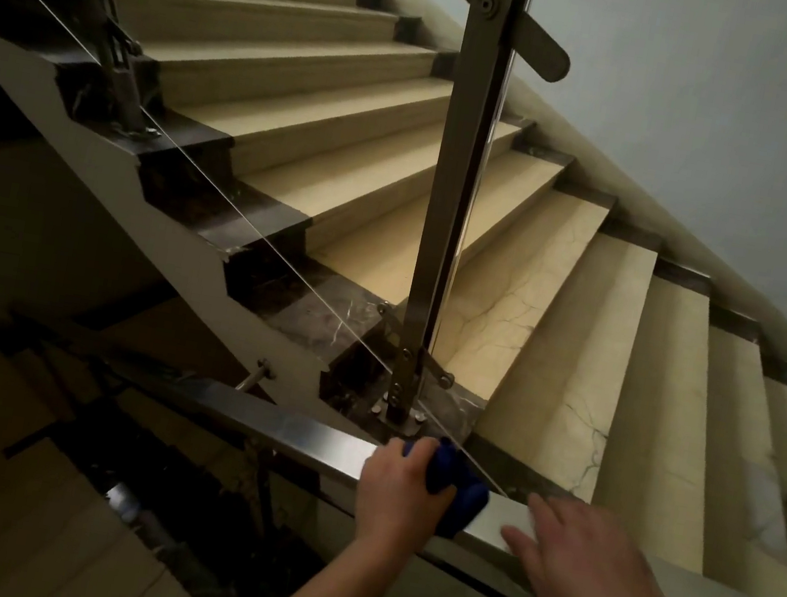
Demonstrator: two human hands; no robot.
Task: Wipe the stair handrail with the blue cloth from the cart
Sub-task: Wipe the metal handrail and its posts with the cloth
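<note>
Wiping step under way, by the look of it: left hand (394, 483) is closed around the bunched blue cloth (454, 496), pressing it on top of the steel rail (286, 429), near the post (450, 214). Right hand (595, 572) lies flat and spread on the rail just right of the cloth, holding nothing. Next move likely calls for sliding the cloth leftward along the unwiped rail. No writing or labels legible.

Blue cloth (454, 496), silver steel handrail (286, 429), cream veined stairs (558, 326) edged dark brown.
</note>
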